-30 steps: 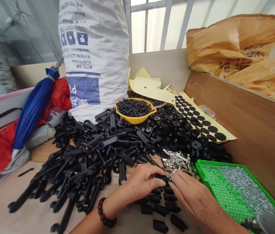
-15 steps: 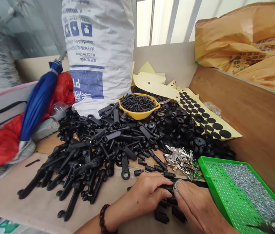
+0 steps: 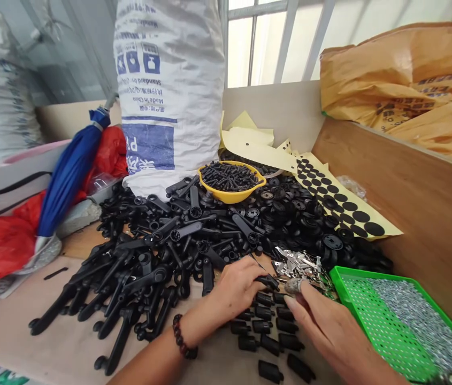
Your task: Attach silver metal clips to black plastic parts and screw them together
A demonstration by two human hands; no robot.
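Note:
My left hand (image 3: 236,286) pinches a small black plastic part (image 3: 268,282) between its fingertips. My right hand (image 3: 326,326) comes in from the lower right, its fingers bunched close to that part, with a metal ring or thimble (image 3: 293,286) on one finger. Whatever those fingers may hold is hidden. Just beyond them lies a heap of silver metal clips (image 3: 298,263). Below my hands stand rows of short black plastic cylinders (image 3: 266,327). A large pile of black plastic lever handles (image 3: 141,267) lies to the left of my left hand.
A green perforated tray (image 3: 390,321) of small metal pieces sits at right. Behind lie black round discs (image 3: 290,214), a yellow bowl (image 3: 229,182) of black screws, a sheet of black rubber dots (image 3: 338,200), a white woven sack (image 3: 169,96), and a wooden board (image 3: 410,214).
My hands have drawn slightly apart, and the black part shows more clearly in my left fingertips. The whole view has shifted a little as my head moved.

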